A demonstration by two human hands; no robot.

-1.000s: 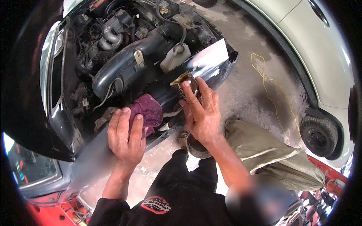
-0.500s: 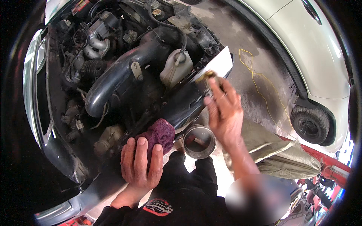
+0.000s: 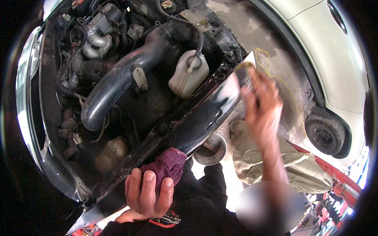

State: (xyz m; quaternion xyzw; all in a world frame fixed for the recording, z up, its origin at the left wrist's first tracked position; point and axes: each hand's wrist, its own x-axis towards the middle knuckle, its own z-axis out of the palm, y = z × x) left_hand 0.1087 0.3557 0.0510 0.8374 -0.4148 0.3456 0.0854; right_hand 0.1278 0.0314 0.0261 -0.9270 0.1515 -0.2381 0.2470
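My left hand (image 3: 149, 194) is closed, its fingers bent over a bunched maroon cloth (image 3: 167, 163) on the near part of the dark car fender (image 3: 197, 131). Farther along the same fender, my right hand (image 3: 262, 100) grips a small pad (image 3: 243, 76) with a yellowish edge. Motion blurs this pad, and its exact kind does not show. It lies against the fender beside a pale, whitish patch (image 3: 229, 91). Just off the fender's outer side, a round metal-looking container (image 3: 216, 160) stands low, with a small block-like thing inside.
Left of the fender lies the open engine bay, with a thick black pipe (image 3: 114, 84) and a white plastic reservoir (image 3: 189, 74). A pale car (image 3: 342, 78) stands to the right. A yellow cord (image 3: 289, 94) trails over the floor, near a khaki cover (image 3: 291, 165).
My right hand has moved up and right along the fender with the pad. My left hand stays on the cloth. The view has shifted slightly, and more of the fender's whitish patch shows.
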